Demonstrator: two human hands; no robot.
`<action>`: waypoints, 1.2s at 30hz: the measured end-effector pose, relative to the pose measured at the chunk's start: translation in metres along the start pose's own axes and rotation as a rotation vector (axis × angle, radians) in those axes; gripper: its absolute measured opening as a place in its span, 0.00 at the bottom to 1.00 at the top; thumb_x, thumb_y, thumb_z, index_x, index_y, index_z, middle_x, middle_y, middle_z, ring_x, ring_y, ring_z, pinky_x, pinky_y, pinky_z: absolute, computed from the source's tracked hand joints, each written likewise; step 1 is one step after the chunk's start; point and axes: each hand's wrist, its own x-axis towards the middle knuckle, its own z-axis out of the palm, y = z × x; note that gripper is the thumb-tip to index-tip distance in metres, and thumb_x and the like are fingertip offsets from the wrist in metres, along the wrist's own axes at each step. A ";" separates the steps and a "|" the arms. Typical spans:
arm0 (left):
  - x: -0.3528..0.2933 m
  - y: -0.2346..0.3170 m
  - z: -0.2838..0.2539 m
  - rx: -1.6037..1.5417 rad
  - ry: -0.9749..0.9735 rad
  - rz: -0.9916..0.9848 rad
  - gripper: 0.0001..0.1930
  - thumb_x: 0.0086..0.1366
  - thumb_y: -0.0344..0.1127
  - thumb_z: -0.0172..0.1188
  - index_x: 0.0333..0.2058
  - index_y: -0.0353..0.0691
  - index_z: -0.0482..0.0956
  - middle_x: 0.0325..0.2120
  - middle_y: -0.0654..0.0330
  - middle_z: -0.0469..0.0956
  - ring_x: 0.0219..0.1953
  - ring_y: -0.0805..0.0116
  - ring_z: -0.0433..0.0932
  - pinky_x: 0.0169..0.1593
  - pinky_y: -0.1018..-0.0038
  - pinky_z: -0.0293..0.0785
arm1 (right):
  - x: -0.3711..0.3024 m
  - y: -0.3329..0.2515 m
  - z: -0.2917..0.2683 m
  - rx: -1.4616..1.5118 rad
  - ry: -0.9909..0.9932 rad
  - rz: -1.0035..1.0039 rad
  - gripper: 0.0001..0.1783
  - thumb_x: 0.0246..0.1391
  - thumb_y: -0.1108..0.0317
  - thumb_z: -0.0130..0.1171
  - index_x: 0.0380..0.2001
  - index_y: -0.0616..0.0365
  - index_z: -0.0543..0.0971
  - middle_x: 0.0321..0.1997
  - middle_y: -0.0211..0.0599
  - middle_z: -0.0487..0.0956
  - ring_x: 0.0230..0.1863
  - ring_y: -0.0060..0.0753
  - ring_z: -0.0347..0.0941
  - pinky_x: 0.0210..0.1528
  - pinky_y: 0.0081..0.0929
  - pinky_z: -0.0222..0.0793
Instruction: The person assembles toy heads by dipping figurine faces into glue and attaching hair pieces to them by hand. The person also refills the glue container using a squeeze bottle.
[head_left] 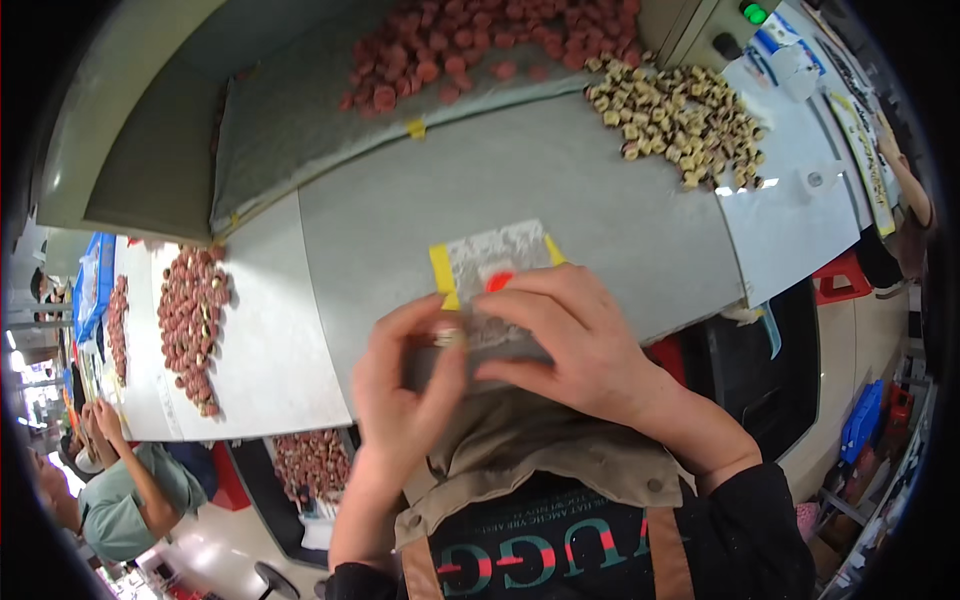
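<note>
My left hand (pixel 405 375) pinches a small pale piece (pixel 447 337) between thumb and fingertips; its exact kind is partly hidden by the fingers. My right hand (pixel 585 345) is curved over a whitish, rough-looking pad (pixel 500 240), its thumb apart from its fingers. Just beyond the right fingertips is a bright red round spot (pixel 499 281) on the pad; whether the fingers touch it I cannot tell. Yellow tape (pixel 441 266) runs along the pad's side edges on the grey worktop (pixel 400 215).
Pink-red discs (pixel 450 60) cover a raised grey surface at the back. Small cream-and-brown pieces (pixel 690 120) are heaped at the far right, reddish pieces (pixel 190 320) at the left. A black bin (pixel 760 370) stands at the right edge. A co-worker in green (pixel 150 490) sits at lower left.
</note>
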 end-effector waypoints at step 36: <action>0.162 -0.048 0.023 0.167 0.336 0.291 0.13 0.62 0.35 0.60 0.44 0.40 0.76 0.36 0.53 0.76 0.35 0.59 0.77 0.41 0.69 0.73 | 0.023 0.050 -0.111 -0.441 -0.301 0.048 0.10 0.52 0.71 0.62 0.37 0.59 0.76 0.35 0.39 0.73 0.34 0.41 0.72 0.38 0.31 0.69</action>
